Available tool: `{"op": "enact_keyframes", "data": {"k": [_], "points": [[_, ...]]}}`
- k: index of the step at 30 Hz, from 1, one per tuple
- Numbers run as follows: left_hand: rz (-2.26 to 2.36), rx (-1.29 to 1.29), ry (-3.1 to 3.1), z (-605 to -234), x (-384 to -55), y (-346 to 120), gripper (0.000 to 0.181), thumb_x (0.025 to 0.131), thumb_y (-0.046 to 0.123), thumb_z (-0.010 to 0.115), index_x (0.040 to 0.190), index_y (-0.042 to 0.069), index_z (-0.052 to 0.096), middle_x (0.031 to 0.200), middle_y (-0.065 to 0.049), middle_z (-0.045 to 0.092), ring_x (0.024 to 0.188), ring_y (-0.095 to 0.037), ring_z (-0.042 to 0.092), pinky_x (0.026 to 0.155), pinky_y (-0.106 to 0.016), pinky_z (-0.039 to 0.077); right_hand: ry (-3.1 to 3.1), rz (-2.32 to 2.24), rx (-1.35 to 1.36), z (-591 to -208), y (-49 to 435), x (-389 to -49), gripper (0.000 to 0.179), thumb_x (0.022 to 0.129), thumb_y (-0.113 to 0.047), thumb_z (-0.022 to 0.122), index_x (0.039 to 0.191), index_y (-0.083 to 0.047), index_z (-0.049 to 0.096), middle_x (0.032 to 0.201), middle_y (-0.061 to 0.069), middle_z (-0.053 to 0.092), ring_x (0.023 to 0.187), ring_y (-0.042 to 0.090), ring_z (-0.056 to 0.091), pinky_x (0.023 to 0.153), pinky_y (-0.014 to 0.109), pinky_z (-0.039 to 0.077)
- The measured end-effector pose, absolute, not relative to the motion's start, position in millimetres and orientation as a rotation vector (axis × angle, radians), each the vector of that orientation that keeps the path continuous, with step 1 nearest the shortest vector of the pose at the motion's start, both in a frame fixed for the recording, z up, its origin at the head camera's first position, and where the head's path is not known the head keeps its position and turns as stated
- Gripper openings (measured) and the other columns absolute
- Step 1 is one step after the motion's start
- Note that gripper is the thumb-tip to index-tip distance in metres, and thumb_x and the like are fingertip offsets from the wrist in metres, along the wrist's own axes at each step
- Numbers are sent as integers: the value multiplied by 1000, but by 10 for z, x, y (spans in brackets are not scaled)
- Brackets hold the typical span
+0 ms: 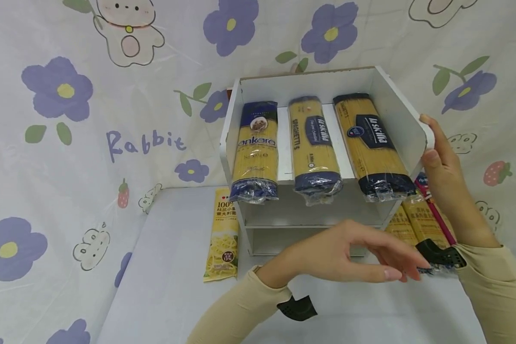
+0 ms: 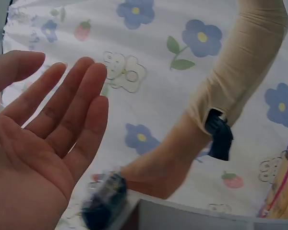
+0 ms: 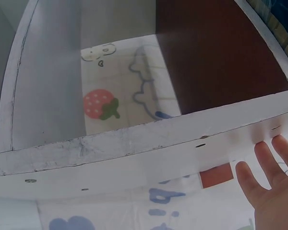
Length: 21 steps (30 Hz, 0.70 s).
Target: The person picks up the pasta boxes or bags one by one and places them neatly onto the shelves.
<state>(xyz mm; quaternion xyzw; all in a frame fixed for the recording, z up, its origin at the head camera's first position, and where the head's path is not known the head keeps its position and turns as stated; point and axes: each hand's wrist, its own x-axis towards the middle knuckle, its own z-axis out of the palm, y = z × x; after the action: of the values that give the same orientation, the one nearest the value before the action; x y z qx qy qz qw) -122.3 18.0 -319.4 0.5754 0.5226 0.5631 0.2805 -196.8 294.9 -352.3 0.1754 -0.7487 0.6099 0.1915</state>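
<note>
A white shelf unit (image 1: 314,219) holds three spaghetti packs on its top tier: an Ankara pack (image 1: 254,152) at left, a La Sicilia-style pack (image 1: 315,143) in the middle, and a darker-labelled pack (image 1: 371,143) at right. My right hand (image 1: 449,177) grips the front edge of the shelf's right side panel; in the right wrist view its fingers (image 3: 263,163) touch the white panel. In front of the lower tiers hovers my left hand (image 1: 348,253), holding nothing. Its fingers are loosely extended and the palm (image 2: 29,167) shows in the left wrist view.
A yellow pasta pack (image 1: 221,234) lies left of the shelf on the white table (image 1: 163,267). Several more yellow packs (image 1: 419,217) are at right, partly behind my right arm. A patterned cloth (image 1: 124,110) hangs behind and beside the table.
</note>
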Motion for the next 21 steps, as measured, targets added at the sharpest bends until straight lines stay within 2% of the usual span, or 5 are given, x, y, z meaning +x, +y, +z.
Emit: {"op": "enact_keyframes", "data": {"k": [6,11,13,18,21], "points": [[1650,1791,1477,-3207,-1093,-338,54,95,-7,53,145,-11,35,110,-31,67,98,-20,72,90,-34,59,-2135,1710,451,-3490,2962,-1947,61,100,-44,54,155,-29,31,147,-3,44,120,12,49,85,7,49],[1953,1979,1611,-3308,-1092,-936,51,100,11,55,149,6,41,92,-30,69,86,-29,73,79,-38,61,-2140,1728,421,-3483,2943,-1934,61,99,-45,54,155,-32,31,149,-3,42,121,12,48,83,6,49],[2114,1971,1657,-3390,-1109,-1168,48,100,12,56,146,6,45,91,-25,71,83,-27,72,75,-37,60,-2151,1720,418,-3487,2935,-1931,61,99,-45,54,155,-32,31,149,-3,42,121,12,49,83,6,49],[2423,1695,1862,-3650,-1217,-1694,41,97,6,58,137,0,54,104,-5,74,90,-16,71,79,-29,59,-2126,1710,436,-3500,2927,-1929,60,101,-43,52,155,-29,31,146,-4,44,119,11,49,85,7,47],[2479,1452,2045,-3853,-1337,-1949,41,94,-4,56,135,-3,54,107,-2,73,94,-15,70,81,-25,58,-2125,1703,431,-3495,2934,-1929,59,101,-43,52,155,-29,31,147,-4,44,119,11,49,84,7,48]]}}
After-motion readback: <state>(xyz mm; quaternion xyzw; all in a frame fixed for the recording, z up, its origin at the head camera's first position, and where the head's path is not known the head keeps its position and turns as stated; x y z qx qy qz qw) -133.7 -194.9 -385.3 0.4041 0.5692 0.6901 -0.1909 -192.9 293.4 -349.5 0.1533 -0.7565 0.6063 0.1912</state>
